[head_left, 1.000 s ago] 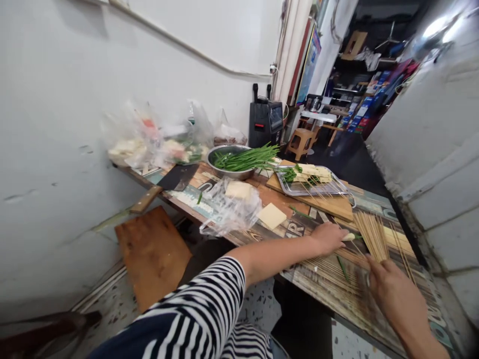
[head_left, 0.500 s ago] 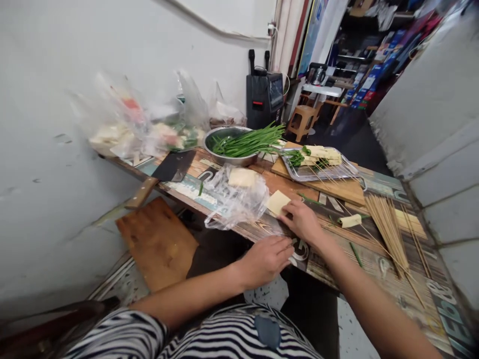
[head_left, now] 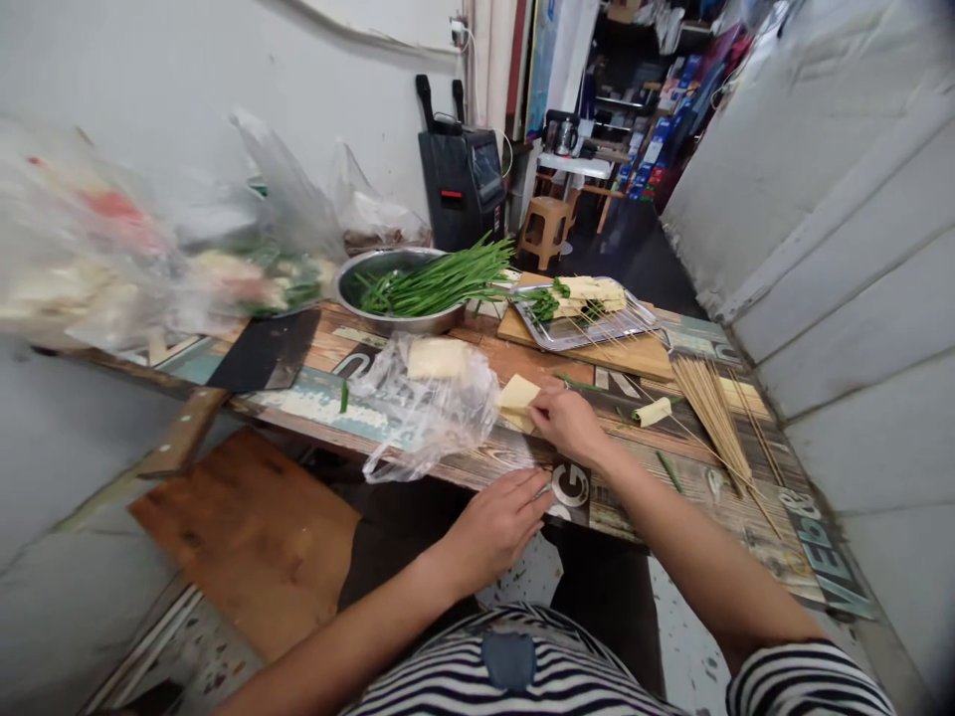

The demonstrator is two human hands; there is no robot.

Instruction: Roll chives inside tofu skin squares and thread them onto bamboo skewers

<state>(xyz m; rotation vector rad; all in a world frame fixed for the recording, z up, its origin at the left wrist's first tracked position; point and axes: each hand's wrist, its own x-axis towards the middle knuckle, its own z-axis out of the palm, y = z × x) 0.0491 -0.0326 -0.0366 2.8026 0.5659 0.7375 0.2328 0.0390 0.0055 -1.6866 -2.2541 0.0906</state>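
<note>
My right hand (head_left: 568,423) pinches the near right edge of a pale yellow square sheet (head_left: 520,392), which looks like tofu skin and shows a bend or fold. My left hand (head_left: 496,525) lies at the front edge of the table with fingers stretched out and nothing in them. Left of the sheet, a stack of similar sheets (head_left: 439,358) rests on a crumpled clear plastic bag (head_left: 425,428). To the right lies a small rolled sheet (head_left: 652,412) on a skewer, with green showing at its end.
A steel bowl (head_left: 403,323) holds long green chives (head_left: 448,278). A metal tray (head_left: 571,341) of skewered rolls sits on a wooden board (head_left: 649,361). Loose bamboo skewers (head_left: 712,428) lie at right. A cleaver (head_left: 267,350) and filled plastic bags (head_left: 111,249) are at left.
The view has swung right, so the table's things appear further left. The sheet in my right hand now shows a bend. My left hand stays at the table edge.
</note>
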